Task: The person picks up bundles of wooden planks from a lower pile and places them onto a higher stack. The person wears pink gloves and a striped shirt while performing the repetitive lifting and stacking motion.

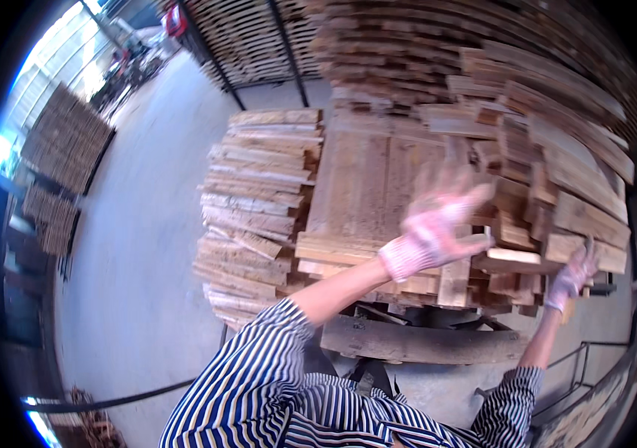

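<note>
My left hand (438, 224), in a pink-and-white knit glove, hangs over the wood pile with its fingers spread and smeared by motion. Nothing shows in it. Below it lie pale wooden boards (344, 248) along the near edge of the pile. At the right, my right hand (575, 275), gloved alike, grips the near edge of a short wooden board (608, 256), fingers over its top; the thumb side is hard to make out. Beside that hand, a heap of loose boards (583, 175) lies at mixed angles.
A neat stack of short boards (258, 179) stands left of the flat middle boards (352, 175). Higher layered stacks (385, 56) rise behind. A wooden beam (423, 340) runs low before me. More stacks (70, 142) stand across the grey floor (135, 194). A metal frame (583, 362) is at lower right.
</note>
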The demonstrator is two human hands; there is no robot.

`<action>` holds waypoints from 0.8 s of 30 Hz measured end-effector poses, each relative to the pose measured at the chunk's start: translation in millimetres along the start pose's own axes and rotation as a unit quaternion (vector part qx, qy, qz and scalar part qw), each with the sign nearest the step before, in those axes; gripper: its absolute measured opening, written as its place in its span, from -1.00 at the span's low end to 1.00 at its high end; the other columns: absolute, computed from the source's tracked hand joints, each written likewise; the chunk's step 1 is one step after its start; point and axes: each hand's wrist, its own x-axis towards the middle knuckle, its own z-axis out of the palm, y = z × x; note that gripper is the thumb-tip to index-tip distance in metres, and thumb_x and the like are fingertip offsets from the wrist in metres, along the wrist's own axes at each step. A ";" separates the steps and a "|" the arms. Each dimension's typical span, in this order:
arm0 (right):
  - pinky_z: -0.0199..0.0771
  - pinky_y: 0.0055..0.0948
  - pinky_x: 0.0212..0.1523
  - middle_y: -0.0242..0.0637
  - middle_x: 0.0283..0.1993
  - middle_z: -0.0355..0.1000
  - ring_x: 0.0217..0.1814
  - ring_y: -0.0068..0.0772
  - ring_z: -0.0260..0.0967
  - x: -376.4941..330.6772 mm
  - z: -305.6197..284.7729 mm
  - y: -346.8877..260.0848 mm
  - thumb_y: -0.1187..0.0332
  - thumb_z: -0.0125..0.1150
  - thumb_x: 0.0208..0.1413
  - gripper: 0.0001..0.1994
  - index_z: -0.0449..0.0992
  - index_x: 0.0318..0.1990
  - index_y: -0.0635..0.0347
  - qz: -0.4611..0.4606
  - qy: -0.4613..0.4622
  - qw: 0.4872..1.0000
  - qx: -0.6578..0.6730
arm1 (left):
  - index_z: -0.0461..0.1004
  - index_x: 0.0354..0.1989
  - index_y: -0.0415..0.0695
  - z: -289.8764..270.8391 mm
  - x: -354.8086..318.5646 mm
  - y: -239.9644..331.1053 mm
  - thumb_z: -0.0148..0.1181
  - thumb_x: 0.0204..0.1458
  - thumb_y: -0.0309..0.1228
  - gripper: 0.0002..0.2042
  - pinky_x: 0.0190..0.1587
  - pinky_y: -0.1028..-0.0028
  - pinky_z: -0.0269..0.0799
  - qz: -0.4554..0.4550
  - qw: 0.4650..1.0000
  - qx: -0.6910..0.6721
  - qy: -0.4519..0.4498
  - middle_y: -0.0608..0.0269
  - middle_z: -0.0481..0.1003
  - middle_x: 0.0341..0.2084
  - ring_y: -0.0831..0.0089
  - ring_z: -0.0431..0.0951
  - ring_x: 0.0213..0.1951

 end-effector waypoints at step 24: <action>-0.06 -0.09 0.56 0.11 0.53 0.06 0.59 -0.01 -0.01 -395.6 274.2 -742.9 -0.32 0.11 0.20 0.00 -0.01 0.51 0.33 0.486 -0.427 0.688 0.331 | 0.30 -0.11 -0.05 -80.9 -504.0 -570.8 0.34 0.10 0.13 -0.46 -0.33 0.15 0.40 -0.748 0.287 -0.566 0.195 0.07 0.38 -0.32 0.15 0.40 -0.30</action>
